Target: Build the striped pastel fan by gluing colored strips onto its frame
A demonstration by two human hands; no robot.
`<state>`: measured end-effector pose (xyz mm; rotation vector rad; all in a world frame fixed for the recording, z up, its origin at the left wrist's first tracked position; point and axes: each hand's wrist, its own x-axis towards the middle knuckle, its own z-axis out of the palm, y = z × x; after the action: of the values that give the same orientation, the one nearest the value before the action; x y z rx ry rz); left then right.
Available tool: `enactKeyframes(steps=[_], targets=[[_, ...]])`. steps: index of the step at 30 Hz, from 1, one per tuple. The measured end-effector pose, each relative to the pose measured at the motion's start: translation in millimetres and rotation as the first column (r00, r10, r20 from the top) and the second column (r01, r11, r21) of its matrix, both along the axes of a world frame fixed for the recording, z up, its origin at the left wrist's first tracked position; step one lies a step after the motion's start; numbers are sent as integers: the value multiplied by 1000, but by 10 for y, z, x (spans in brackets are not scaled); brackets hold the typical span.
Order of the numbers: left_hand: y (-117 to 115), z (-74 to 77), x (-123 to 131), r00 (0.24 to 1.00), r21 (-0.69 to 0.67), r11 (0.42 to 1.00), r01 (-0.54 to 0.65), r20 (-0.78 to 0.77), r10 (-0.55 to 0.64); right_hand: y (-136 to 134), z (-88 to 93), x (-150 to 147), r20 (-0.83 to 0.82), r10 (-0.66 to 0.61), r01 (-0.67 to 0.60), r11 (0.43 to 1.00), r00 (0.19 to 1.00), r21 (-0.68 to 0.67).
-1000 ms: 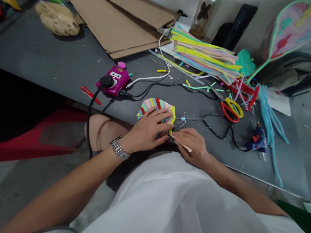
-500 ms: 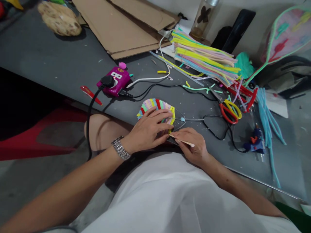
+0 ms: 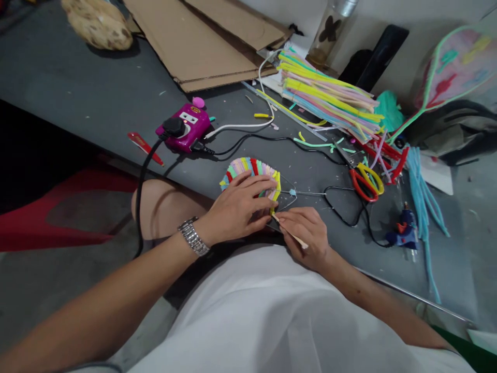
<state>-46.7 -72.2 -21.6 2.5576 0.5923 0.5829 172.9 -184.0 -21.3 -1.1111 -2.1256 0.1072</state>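
Observation:
My left hand, a metal watch on its wrist, lies flat with fingers stretched over a fan-shaped piece of many-coloured pipe cleaners on a wire frame at the near edge of the grey table. My right hand is pinched on a thin wooden stick. The stick's tip touches the yellow edge of the piece, right beside my left fingertips.
A purple power strip with cables sits behind the piece. Red-yellow scissors, a blue glue gun, a pile of pipe cleaners, blue strands, cardboard sheets and a red pen lie around.
The stick in my right hand has tilted down a little, its free end lower. Both hands stay at the piece; the view has shifted slightly.

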Motion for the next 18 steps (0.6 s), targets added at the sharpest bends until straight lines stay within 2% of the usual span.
enactKeyframes(steps=[10,18], targets=[[-2,-5,5,1000,19,1000,-8,-5,8,19,22,-12,-115,-38,36,999,993,-18],[-3,7,7,1000,-9,1000,-6,0,6,4,-9,9,-39,-31,31,1000,999,-3]])
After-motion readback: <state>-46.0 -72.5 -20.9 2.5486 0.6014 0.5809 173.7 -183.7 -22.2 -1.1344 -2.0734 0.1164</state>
